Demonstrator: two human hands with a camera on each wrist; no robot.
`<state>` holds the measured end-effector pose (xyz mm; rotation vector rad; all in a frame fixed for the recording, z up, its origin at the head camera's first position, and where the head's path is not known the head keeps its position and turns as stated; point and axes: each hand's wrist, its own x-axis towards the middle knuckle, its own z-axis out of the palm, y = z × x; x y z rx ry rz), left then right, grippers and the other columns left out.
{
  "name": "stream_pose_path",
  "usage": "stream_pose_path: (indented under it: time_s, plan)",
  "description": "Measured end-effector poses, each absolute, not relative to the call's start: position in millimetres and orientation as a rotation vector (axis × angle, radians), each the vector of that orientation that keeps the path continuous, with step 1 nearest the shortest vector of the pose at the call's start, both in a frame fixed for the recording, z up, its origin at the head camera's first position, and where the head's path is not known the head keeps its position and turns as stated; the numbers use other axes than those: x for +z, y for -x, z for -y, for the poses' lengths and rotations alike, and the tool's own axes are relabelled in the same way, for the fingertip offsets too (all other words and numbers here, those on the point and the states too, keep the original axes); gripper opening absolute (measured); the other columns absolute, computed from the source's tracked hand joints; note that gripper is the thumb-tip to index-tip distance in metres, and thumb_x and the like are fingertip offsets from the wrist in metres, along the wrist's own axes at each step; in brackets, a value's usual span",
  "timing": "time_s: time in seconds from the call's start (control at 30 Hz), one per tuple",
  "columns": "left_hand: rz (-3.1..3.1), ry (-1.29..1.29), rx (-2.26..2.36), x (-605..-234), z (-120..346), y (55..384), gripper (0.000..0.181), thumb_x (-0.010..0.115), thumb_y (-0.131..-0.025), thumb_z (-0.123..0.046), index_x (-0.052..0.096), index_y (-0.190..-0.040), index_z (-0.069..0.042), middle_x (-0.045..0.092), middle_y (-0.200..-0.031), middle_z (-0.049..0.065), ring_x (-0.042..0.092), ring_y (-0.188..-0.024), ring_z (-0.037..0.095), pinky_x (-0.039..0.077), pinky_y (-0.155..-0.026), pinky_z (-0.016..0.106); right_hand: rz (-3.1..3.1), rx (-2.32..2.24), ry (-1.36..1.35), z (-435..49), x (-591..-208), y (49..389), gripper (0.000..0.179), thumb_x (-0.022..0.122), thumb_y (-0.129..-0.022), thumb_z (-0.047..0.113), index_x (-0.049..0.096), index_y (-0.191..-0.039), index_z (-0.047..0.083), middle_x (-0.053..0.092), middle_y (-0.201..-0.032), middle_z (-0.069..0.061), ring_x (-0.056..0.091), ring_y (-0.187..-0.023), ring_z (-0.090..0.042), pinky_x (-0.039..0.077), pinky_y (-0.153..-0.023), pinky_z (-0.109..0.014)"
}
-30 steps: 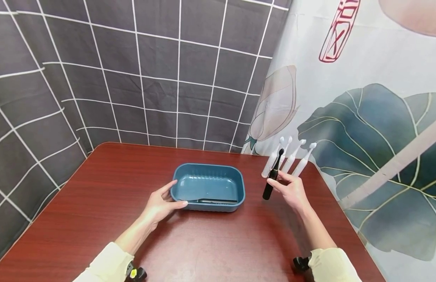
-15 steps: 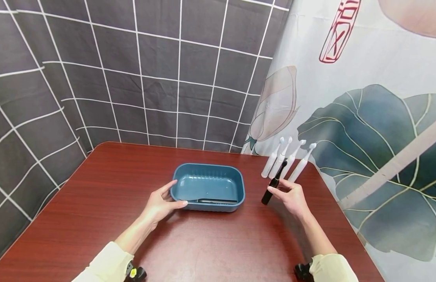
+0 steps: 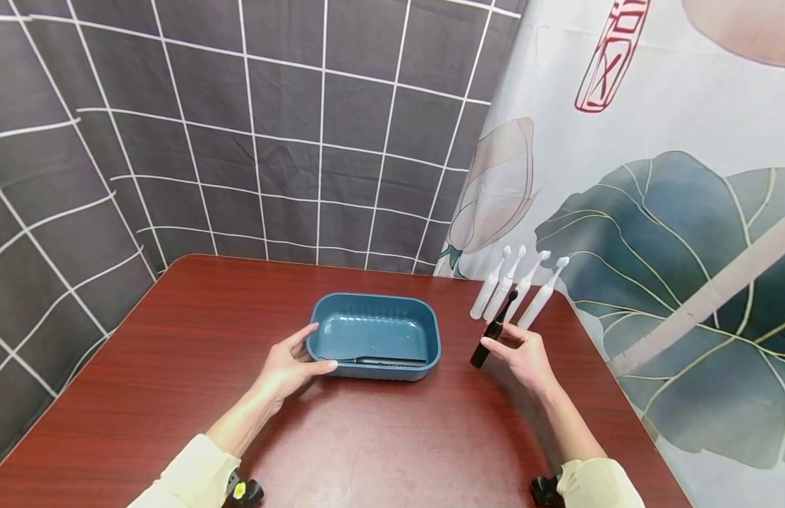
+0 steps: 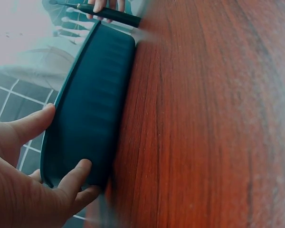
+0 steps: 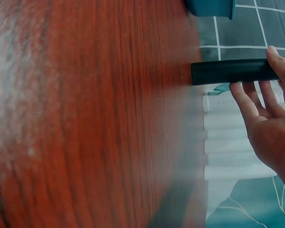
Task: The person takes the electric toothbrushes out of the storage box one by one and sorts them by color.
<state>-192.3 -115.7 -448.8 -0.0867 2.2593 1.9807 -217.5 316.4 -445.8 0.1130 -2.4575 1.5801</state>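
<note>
A blue rectangular plastic box (image 3: 373, 302) stands near the table's middle. My left hand (image 3: 289, 367) holds its left end, thumb at the front rim and fingers round the corner; the left wrist view shows fingertips against the outer wall. Inside, along the front wall, lies a dark slim object (image 3: 392, 362) like a black electric toothbrush, partly hidden by the rim. To the right of the box, my right hand (image 3: 525, 353) pinches a black electric toothbrush (image 3: 487, 346), head up and slightly tilted. Its base is close to the tabletop; whether it touches I cannot tell.
Several white electric toothbrushes (image 3: 537, 307) stand upright in a group behind my right hand. The red-brown wooden table (image 3: 240, 303) is bordered by a grey gridded cloth (image 3: 271, 169) at the back and a leaf-patterned curtain (image 3: 652, 247) on the right.
My right hand has lowered the black toothbrush slightly towards the tabletop and tilted its head a little right; it is nearly still in the last half second. Left hand and box have stayed put.
</note>
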Motion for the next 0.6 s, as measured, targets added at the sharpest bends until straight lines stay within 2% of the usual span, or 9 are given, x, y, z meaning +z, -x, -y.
stream_pose_path:
  time_s: [0.13,0.2,0.33,0.4,0.5,0.6]
  plan:
    - [-2.256,0.085,1.984,-447.8,116.2,191.3,0.089,0.090,-0.075,-0.012,0.045,-0.152,-0.010,0.038,-0.155,0.021,0.047,-0.135,0.038,0.043,-0.106,0.046,2.471,1.580,-0.129,-315.4,-446.4,216.1,0.041,0.083,-0.084,0.015,0.071,-0.118,-0.004,0.073,-0.099,-0.014,0.067,-0.086,-0.007,0.054,-0.074,-0.018]
    - [-2.256,0.083,1.986,-448.0,116.4,191.5,0.088,0.090,-0.075,-0.012,0.045,-0.152,-0.010,0.038,-0.155,0.021,0.047,-0.135,0.038,0.042,-0.106,0.046,2.490,1.596,-0.125,-315.7,-444.8,214.3,0.050,0.083,-0.085,0.016,0.066,-0.128,-0.003,0.072,-0.108,-0.018,0.069,-0.090,-0.007,0.053,-0.077,-0.016]
    - [-2.255,0.085,1.992,-449.2,116.1,192.1,0.088,0.090,-0.075,-0.012,0.045,-0.152,-0.010,0.038,-0.155,0.021,0.048,-0.135,0.038,0.043,-0.106,0.045,2.580,1.572,-0.091,-318.6,-434.8,206.0,0.076,0.082,-0.086,0.025,0.046,-0.150,0.004,0.063,-0.130,-0.023,0.068,-0.110,-0.020,0.052,-0.084,-0.016]
    - [-2.259,0.082,1.986,-450.2,115.7,192.3,0.089,0.090,-0.075,-0.012,0.045,-0.152,-0.010,0.038,-0.155,0.021,0.048,-0.134,0.038,0.044,-0.105,0.044,2.678,1.412,-0.052,-321.4,-427.4,199.1,0.084,0.081,-0.086,0.036,0.040,-0.154,0.007,0.061,-0.134,-0.021,0.066,-0.114,-0.027,0.053,-0.087,-0.022]
    - [-2.261,0.080,1.978,-451.1,115.6,192.5,0.089,0.090,-0.076,-0.013,0.045,-0.152,-0.010,0.038,-0.155,0.020,0.048,-0.134,0.037,0.044,-0.104,0.044,2.849,1.047,-0.012,-324.7,-414.0,185.1,0.081,0.077,-0.085,0.052,0.052,-0.146,0.004,0.065,-0.129,-0.019,0.067,-0.111,-0.033,0.056,-0.088,-0.038]
    - [-2.264,0.082,1.978,-451.6,116.3,193.7,0.088,0.090,-0.076,-0.013,0.045,-0.152,-0.010,0.038,-0.155,0.020,0.048,-0.134,0.037,0.044,-0.104,0.043,2.974,0.783,-0.070,-321.8,-400.4,171.2,0.066,0.075,-0.084,0.057,0.071,-0.124,0.005,0.074,-0.112,-0.013,0.070,-0.102,-0.030,0.055,-0.085,-0.048]
